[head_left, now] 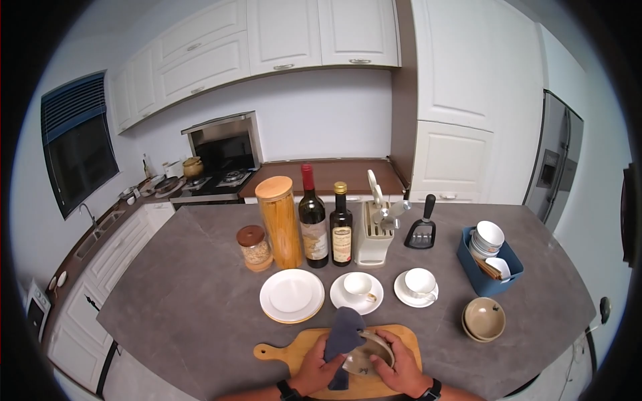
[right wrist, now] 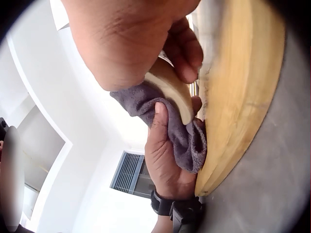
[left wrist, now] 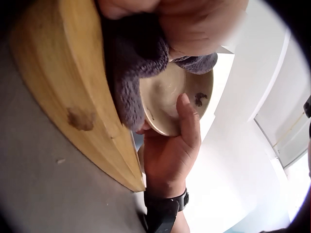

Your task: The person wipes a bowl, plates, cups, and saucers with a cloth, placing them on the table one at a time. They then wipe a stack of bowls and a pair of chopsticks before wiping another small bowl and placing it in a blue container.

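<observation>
Over the wooden cutting board (head_left: 304,344), a beige bowl (head_left: 361,361) with a dark motif inside is held tilted between both hands. My left hand (head_left: 313,371) grips a dark grey-purple cloth (head_left: 344,332) against the bowl's left side, its thumb on the fabric in the right wrist view. A flap of the cloth (left wrist: 130,104) hangs down beside the board in the left wrist view. My right hand (head_left: 406,371) holds the opposite side of the bowl, thumb inside the rim and fingers behind it. Both wrists wear black bands.
Beyond the board stand white plates (head_left: 292,294) and two cups (head_left: 358,286) on saucers. Behind them are a pasta jar (head_left: 281,224), two bottles (head_left: 313,230) and a knife block (head_left: 374,234). To the right sit stacked beige bowls (head_left: 485,319) and a blue basket (head_left: 491,284) of dishes.
</observation>
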The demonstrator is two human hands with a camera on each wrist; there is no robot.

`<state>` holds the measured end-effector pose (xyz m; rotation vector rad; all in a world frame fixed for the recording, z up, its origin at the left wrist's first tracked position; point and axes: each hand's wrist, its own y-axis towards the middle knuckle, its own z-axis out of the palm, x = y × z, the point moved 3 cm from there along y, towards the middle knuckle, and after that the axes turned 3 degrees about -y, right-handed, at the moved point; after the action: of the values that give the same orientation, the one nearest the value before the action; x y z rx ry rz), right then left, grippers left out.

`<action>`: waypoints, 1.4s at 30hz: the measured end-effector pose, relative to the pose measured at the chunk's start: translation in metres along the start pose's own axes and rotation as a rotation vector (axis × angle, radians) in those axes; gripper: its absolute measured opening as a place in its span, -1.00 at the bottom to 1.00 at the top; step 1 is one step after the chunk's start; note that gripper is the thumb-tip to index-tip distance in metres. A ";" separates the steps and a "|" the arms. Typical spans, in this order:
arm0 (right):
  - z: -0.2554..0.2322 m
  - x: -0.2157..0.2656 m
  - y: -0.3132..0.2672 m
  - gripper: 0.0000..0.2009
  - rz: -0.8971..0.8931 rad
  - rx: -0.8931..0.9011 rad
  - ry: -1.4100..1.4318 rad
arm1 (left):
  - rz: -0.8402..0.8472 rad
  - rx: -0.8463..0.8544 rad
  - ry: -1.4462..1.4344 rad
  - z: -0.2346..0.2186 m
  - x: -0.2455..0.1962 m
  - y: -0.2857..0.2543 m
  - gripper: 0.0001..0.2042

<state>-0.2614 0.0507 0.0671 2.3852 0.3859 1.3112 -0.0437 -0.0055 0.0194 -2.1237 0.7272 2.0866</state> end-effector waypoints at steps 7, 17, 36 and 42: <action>-0.002 -0.017 -0.003 -0.42 0.103 0.162 -0.024 | 0.163 0.027 0.142 -0.004 -0.007 -0.001 -0.46; -0.001 -0.006 -0.003 -0.40 -0.066 0.039 -0.109 | 0.032 -0.002 0.011 0.000 0.001 -0.004 -0.43; -0.007 0.016 0.001 -0.35 -0.064 0.065 -0.115 | 0.062 -0.041 0.060 -0.003 0.004 -0.005 -0.51; -0.006 -0.008 -0.004 -0.39 -0.145 0.060 -0.210 | 0.098 -0.013 0.172 0.000 -0.008 -0.003 -0.47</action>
<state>-0.2711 0.0519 0.0622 2.4629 0.5311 0.9879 -0.0422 -0.0004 0.0263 -2.3429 0.8546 1.9758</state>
